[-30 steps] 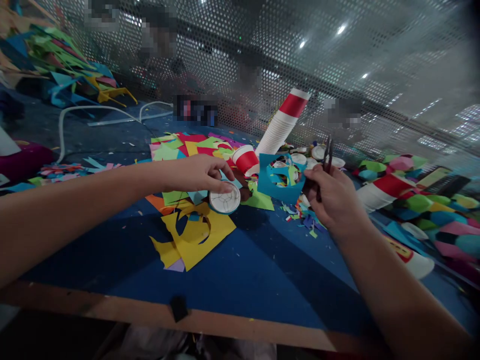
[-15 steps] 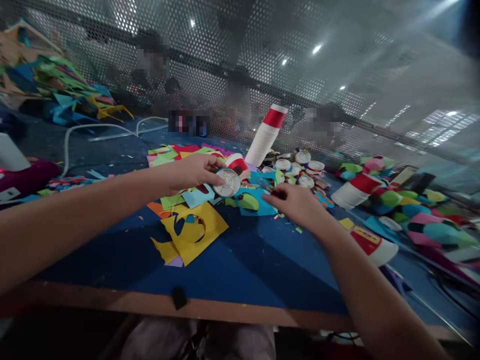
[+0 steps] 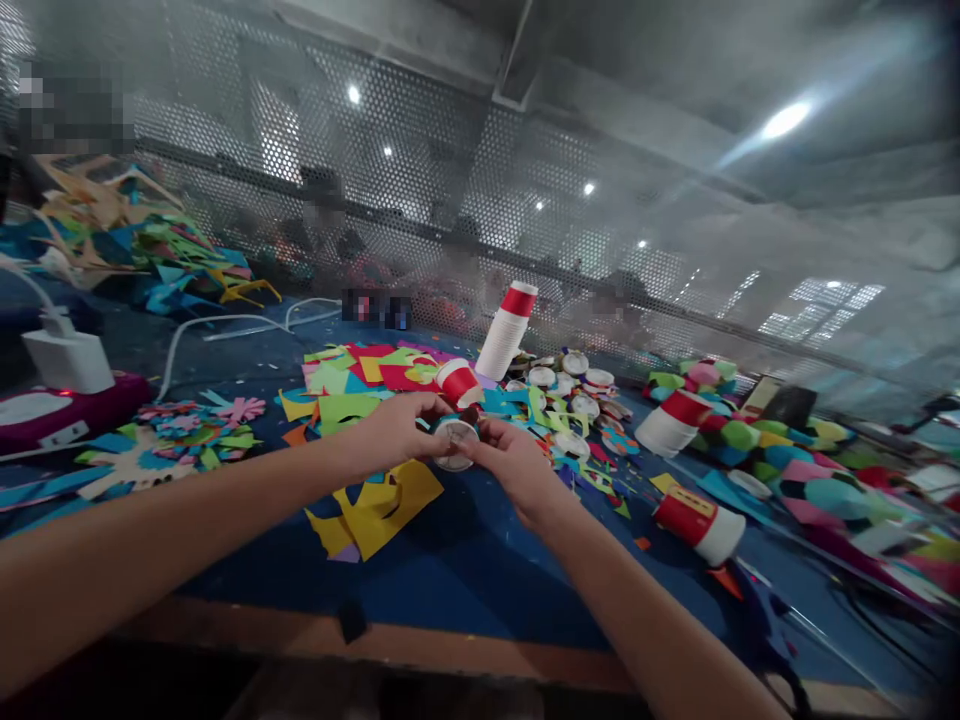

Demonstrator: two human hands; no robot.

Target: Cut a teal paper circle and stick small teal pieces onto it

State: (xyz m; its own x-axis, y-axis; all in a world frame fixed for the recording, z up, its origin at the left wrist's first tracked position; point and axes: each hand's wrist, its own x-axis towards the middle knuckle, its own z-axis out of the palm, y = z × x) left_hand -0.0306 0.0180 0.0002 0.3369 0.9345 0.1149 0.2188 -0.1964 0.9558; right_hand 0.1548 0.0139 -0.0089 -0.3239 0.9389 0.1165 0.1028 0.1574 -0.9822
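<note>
A small white paper disc (image 3: 454, 440) with thin drawn lines on its face is held just above the blue table (image 3: 487, 560), near the middle of the view. The left hand (image 3: 401, 428) pinches its left edge between thumb and fingers, and the right hand (image 3: 508, 462) grips its right edge, so both hands are closed on the disc and nearly touch each other. Below and to the left of the disc lies a yellow paper sheet (image 3: 382, 500) with curved shapes cut out of it. Just behind the hands a red and white paper cup (image 3: 459, 382) lies tilted on a heap of coloured paper scraps (image 3: 352, 385). Farther back a tall stack of cups (image 3: 507, 332) leans beside a cluster of small white discs (image 3: 570, 385). To the right another red and white cup (image 3: 697, 522) lies on its side, well apart from the hands. A perforated metal screen (image 3: 450, 180) rises behind the table.
</note>
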